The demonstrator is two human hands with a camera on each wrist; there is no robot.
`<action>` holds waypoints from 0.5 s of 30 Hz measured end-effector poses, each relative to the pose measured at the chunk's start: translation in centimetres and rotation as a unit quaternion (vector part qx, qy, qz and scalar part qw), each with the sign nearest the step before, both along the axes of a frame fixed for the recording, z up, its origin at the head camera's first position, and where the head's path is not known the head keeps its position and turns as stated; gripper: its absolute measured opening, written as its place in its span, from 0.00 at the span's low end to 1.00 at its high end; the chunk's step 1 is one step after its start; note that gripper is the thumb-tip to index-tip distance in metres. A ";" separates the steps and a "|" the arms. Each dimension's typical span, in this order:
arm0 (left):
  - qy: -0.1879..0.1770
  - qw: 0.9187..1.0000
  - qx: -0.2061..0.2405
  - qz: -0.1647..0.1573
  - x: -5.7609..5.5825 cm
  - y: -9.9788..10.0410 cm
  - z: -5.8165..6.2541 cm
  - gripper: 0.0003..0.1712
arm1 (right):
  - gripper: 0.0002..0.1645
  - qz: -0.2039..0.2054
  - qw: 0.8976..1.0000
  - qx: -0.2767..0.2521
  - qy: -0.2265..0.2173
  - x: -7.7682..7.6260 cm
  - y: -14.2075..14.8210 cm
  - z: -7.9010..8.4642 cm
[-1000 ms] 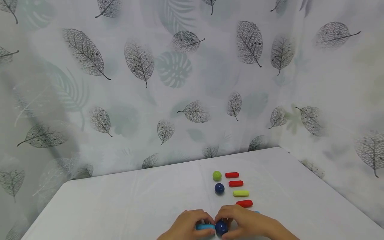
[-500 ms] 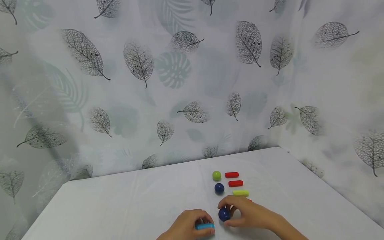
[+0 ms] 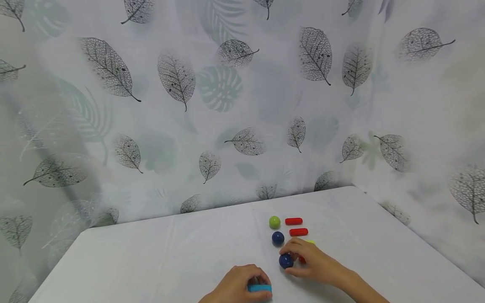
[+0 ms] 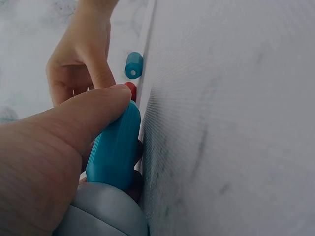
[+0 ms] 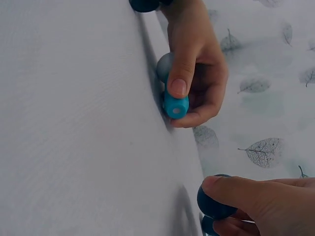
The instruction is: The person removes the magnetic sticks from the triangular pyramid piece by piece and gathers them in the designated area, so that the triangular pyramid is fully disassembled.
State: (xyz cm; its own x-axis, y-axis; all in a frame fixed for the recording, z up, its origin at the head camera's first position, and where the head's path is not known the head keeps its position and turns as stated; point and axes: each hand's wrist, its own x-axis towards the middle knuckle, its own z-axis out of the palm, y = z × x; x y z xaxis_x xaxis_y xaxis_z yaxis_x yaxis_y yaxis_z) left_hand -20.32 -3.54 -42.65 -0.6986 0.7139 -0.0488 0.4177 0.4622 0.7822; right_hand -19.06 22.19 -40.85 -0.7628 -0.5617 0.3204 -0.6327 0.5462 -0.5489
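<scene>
My left hand [image 3: 242, 285] grips a light-blue cylindrical bead [image 3: 259, 288] low in the head view, the thumb along its side. A pale grey ball [image 4: 106, 211] shows right behind this bead in the left wrist view. Between the thumb and fingers of my right hand [image 3: 312, 263] is a dark blue ball [image 3: 286, 261], close over the white table. Just beyond it sits a second dark blue ball [image 3: 278, 238]. A red cylindrical bead [image 3: 302, 260] shows under my right hand, which mostly covers a yellow one [image 3: 311, 242].
A green ball [image 3: 274, 222] stands at the far end of the row of balls. Two red cylindrical beads [image 3: 293, 221] lie to its right. Another blue cylindrical bead [image 4: 133, 65] lies past my right hand. A leaf-patterned curtain [image 3: 242, 105] hangs behind the white table [image 3: 151, 256].
My right hand has carried the dark blue ball away from the left hand, forward and slightly right, towards the other dark blue ball. The left hand stays in place with its blue bead.
</scene>
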 end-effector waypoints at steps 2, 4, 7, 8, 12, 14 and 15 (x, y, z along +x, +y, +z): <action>-0.003 1.000 -0.003 0.001 0.0 0.0 0.0 0.07 | 0.17 0.001 1.000 0.005 0.014 -0.1 0.1 -0.2; -0.001 1.000 -0.004 0.000 0.0 0.0 0.0 0.07 | 0.17 0.002 1.000 0.011 0.027 -0.2 0.1 -0.4; 0.005 1.000 0.000 -0.006 0.0 -0.1 -0.1 0.07 | 0.17 -0.003 0.999 0.021 0.043 -0.3 0.1 -0.7; 0.009 1.000 0.002 -0.009 -0.1 -0.1 -0.1 0.07 | 0.17 -0.006 0.999 0.026 0.048 -0.4 0.1 -0.8; 0.009 1.000 0.008 -0.014 -0.1 -0.2 -0.2 0.07 | 0.18 -0.021 0.997 0.031 0.067 -0.3 0.0 -1.2; 0.007 1.000 0.008 -0.015 -0.1 -0.2 -0.2 0.07 | 0.19 -0.029 0.997 0.031 0.071 -0.2 -0.1 -1.3; 0.005 1.000 0.008 -0.015 -0.1 -0.2 -0.2 0.08 | 0.19 -0.032 0.996 0.029 0.072 -0.2 -0.1 -1.3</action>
State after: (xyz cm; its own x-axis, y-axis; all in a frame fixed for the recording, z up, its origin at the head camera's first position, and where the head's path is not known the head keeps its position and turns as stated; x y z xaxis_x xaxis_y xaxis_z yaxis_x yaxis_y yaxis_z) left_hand -20.38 -3.73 -42.80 -0.6774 0.7349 -0.0306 0.4395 0.4377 0.7844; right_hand -19.27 22.04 -42.19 -0.7461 -0.5344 0.3972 -0.6655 0.6161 -0.4214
